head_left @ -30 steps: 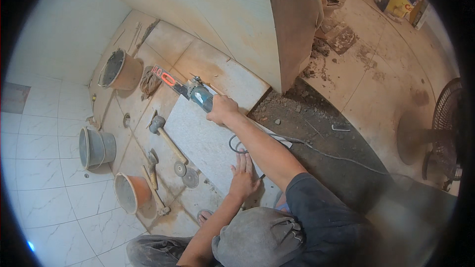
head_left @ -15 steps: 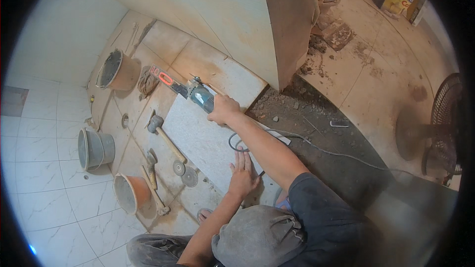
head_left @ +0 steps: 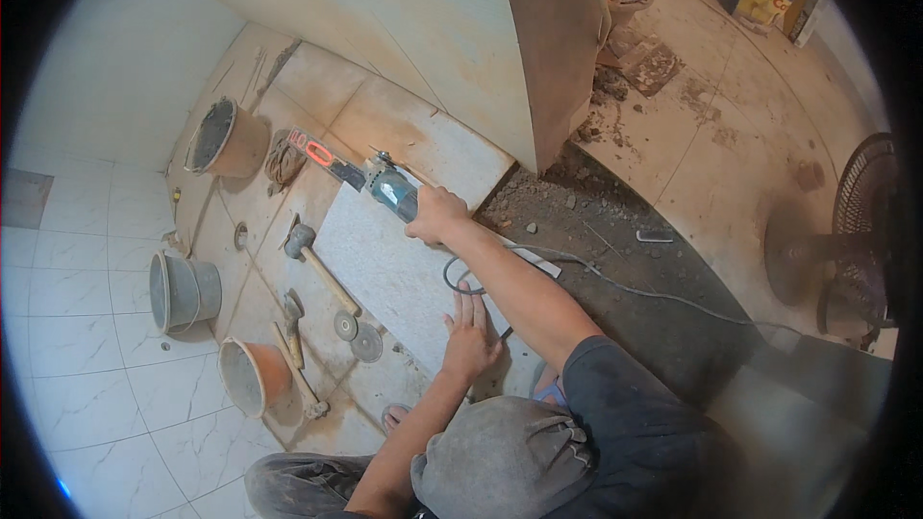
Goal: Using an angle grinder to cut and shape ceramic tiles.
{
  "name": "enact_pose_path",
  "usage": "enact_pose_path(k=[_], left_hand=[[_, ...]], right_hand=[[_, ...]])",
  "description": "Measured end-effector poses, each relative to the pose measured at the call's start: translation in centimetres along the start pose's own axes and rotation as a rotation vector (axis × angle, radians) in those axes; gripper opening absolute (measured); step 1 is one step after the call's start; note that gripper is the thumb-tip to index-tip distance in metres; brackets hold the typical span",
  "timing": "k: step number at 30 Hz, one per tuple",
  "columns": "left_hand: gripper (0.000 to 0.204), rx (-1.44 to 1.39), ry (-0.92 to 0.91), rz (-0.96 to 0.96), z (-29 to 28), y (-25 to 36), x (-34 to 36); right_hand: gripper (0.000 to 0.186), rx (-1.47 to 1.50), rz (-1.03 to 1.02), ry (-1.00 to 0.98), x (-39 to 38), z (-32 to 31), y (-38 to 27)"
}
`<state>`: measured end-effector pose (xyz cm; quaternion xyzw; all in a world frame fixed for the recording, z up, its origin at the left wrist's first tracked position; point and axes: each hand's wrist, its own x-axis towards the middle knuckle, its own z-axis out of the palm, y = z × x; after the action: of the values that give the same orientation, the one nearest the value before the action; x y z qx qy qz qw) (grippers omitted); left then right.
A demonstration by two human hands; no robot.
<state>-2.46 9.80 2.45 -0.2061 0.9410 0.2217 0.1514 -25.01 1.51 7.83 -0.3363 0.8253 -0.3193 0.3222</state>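
Note:
My right hand (head_left: 438,215) is wrapped around the rear body of a teal angle grinder (head_left: 392,190), held at the far edge of a pale grey floor tile (head_left: 370,264). Fingers stretched out, my left hand (head_left: 470,338) lies flat on the same tile, nearer to me. A dark power cord (head_left: 596,274) loops just beyond the left fingertips and runs off to the right under my right forearm. Beside the tile's left edge lie a rubber mallet (head_left: 322,269) and two round discs (head_left: 366,343). The grinder's disc cannot be made out clearly.
A flat bar with an orange oval (head_left: 319,153) lies beyond the grinder. Buckets (head_left: 195,290) stand at left, near a hammer (head_left: 300,375) and a trowel-like tool (head_left: 294,327). Bare soil (head_left: 615,298) lies to the right, a fan (head_left: 860,231) farther right. A wall corner (head_left: 543,67) juts in ahead.

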Motion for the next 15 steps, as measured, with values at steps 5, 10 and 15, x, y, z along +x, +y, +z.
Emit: enact_pose_path(k=[5, 10, 15], left_hand=[[0.115, -0.003, -0.012, -0.022, 0.1, 0.2, 0.2], [0.117, 0.013, -0.012, -0.013, 0.1, 0.4, 0.2], [0.119, 0.022, -0.007, -0.002, 0.3, 0.3, 0.2]], right_hand=[[0.060, 0.002, 0.013, -0.010, -0.3, -0.1, 0.4], [0.061, 0.001, 0.001, 0.008, -0.7, 0.1, 0.9], [0.061, -0.010, -0.004, 0.016, -0.9, 0.2, 1.3]])
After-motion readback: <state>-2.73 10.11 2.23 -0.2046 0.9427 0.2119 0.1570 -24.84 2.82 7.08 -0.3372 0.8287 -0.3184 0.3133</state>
